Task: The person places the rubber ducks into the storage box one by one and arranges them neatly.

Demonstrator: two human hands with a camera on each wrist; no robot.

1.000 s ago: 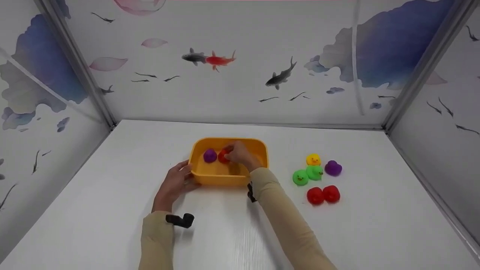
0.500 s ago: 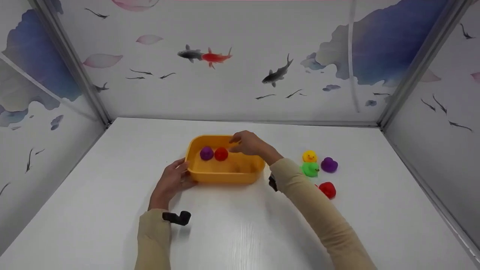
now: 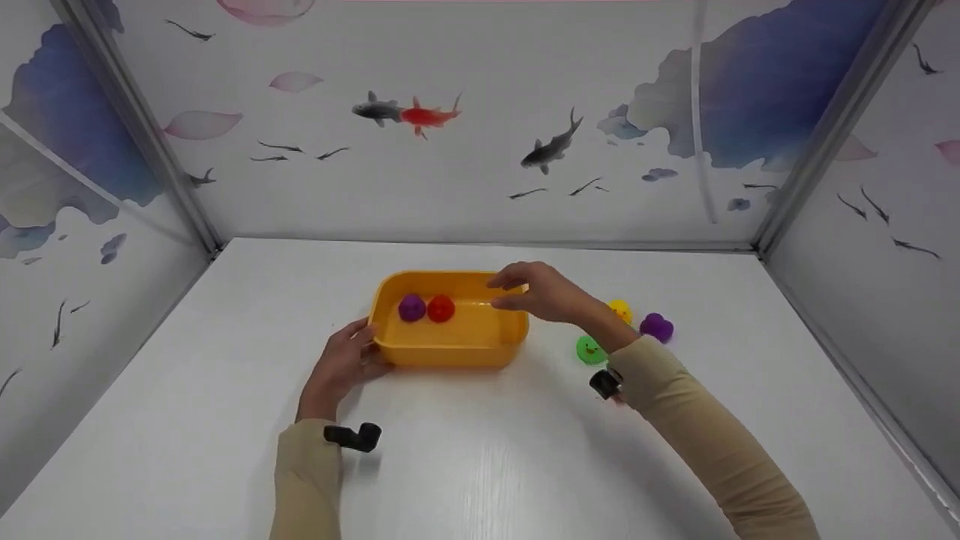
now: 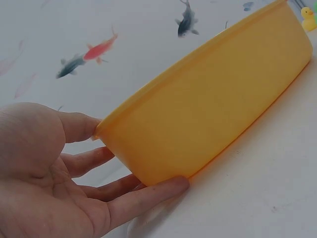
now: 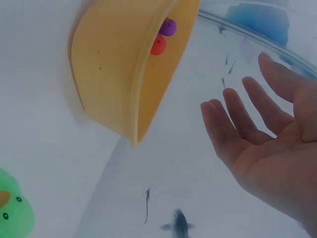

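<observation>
A yellow plastic tub (image 3: 450,357) stands on the white table, holding a purple rubber toy (image 3: 412,308) and a red one (image 3: 441,308) side by side toward its left. My left hand (image 3: 343,367) holds the tub's left end; in the left wrist view the thumb touches the rim and the fingers lie against the lower corner (image 4: 148,163). Over the tub's right edge hovers my right hand (image 3: 546,292), fingers spread with nothing in them. In the right wrist view this hand (image 5: 267,134) is apart from the tub (image 5: 109,64).
Right of the tub, a yellow duck (image 3: 619,309), a green duck (image 3: 591,349) and a purple toy (image 3: 657,328) sit on the table, partly behind my right forearm. Other toys there are hidden by the sleeve (image 3: 697,412). Printed wall panels (image 3: 465,202) enclose the table.
My right hand has let go of the red toy inside the tub, then lifted and moved right toward the tub's edge. The left hand stays at the tub's left end.
</observation>
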